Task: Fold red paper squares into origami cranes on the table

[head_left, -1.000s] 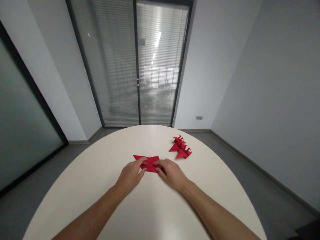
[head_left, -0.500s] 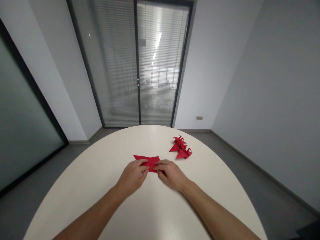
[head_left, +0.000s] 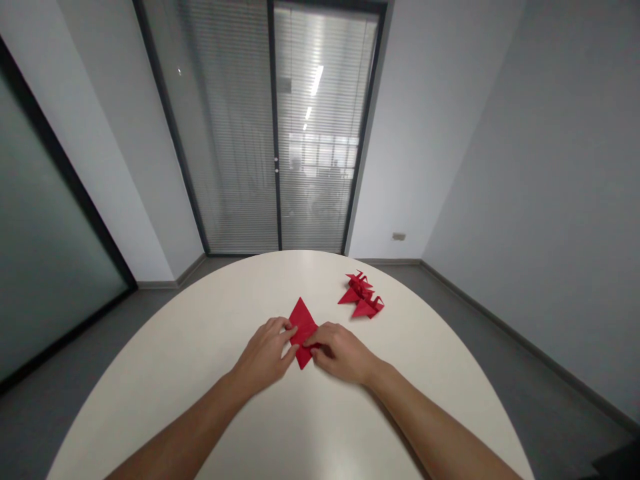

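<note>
Between my hands a folded sheet of red origami paper point(head_left: 303, 324) lies on the table, one point facing away from me and another toward me. My left hand point(head_left: 267, 347) is at its left edge, fingertips touching the paper, with a gap between thumb and fingers. On the right side, my right hand point(head_left: 340, 350) pinches the paper between thumb and curled fingers. My right fingers hide part of its right corner. Several folded red paper cranes point(head_left: 367, 307) sit close together beyond my right hand.
The round white table point(head_left: 250, 427) spreads under both forearms. Past its far edge stands a glass partition with blinds point(head_left: 320, 200). Grey walls point(head_left: 550, 200) rise on the right, and a frosted glass panel point(head_left: 50, 233) is at the left.
The red paper has gone from a wide shape lying sideways to a diamond with points away from and toward me. Both hands stay nearly in place; the cranes have not moved.
</note>
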A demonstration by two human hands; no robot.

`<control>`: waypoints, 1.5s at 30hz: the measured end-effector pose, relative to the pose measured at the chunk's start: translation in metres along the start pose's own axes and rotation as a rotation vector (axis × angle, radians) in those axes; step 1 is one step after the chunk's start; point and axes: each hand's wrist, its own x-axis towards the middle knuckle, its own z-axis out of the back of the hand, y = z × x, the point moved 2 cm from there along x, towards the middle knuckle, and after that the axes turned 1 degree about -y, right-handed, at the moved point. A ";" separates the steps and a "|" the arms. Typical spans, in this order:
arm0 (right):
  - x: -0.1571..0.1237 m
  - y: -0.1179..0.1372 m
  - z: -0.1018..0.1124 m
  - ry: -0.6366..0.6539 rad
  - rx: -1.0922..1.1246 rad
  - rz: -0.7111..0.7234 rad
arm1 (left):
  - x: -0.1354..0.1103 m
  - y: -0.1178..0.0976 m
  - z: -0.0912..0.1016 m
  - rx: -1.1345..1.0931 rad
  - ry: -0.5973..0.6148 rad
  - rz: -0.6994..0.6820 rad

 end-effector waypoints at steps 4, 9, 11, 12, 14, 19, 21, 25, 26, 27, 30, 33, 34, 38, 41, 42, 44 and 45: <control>-0.001 -0.002 -0.002 -0.012 0.003 -0.040 | -0.003 -0.001 0.001 -0.003 0.030 -0.019; -0.003 -0.001 -0.001 -0.002 -0.007 -0.047 | -0.005 -0.004 0.007 0.012 0.058 -0.063; -0.003 -0.002 -0.002 -0.016 -0.028 -0.054 | -0.006 -0.006 0.009 0.027 0.063 -0.082; -0.003 -0.003 -0.002 -0.032 -0.044 -0.066 | -0.006 -0.007 0.010 0.035 0.064 -0.088; -0.003 -0.006 -0.002 -0.065 -0.072 -0.108 | -0.006 -0.009 0.012 0.050 0.064 -0.095; -0.003 -0.011 -0.004 -0.104 -0.066 -0.190 | -0.007 -0.008 0.010 0.085 0.075 -0.114; -0.004 -0.011 -0.004 -0.111 -0.056 -0.180 | -0.007 -0.006 0.009 0.092 0.072 -0.121; -0.004 -0.009 -0.004 -0.114 -0.049 -0.139 | -0.007 -0.004 0.008 0.102 0.065 -0.126; -0.004 -0.009 -0.004 -0.111 -0.049 -0.133 | -0.007 -0.003 0.007 0.105 0.070 -0.129; -0.004 -0.009 -0.004 -0.109 -0.048 -0.128 | -0.007 -0.003 0.007 0.106 0.078 -0.133; -0.005 -0.009 -0.004 -0.103 -0.037 -0.118 | -0.008 -0.001 0.005 0.088 0.094 -0.149; -0.005 -0.010 -0.005 -0.101 -0.011 -0.091 | -0.009 0.001 0.003 0.057 0.089 -0.157; -0.005 -0.010 -0.005 -0.102 -0.001 -0.080 | -0.009 0.003 0.001 0.049 0.090 -0.158; -0.005 -0.010 -0.005 -0.118 0.009 -0.075 | -0.010 0.006 -0.002 0.032 0.095 -0.162; -0.004 -0.008 -0.003 -0.134 -0.011 -0.094 | -0.011 0.008 -0.003 0.013 0.076 -0.171; -0.004 -0.007 -0.002 -0.135 -0.016 -0.095 | -0.011 0.008 -0.003 0.010 0.074 -0.174; -0.003 -0.005 0.000 -0.134 -0.028 -0.095 | -0.012 0.008 -0.003 0.011 0.074 -0.179; -0.003 -0.005 0.000 -0.133 -0.035 -0.095 | -0.012 0.008 -0.003 0.010 0.072 -0.184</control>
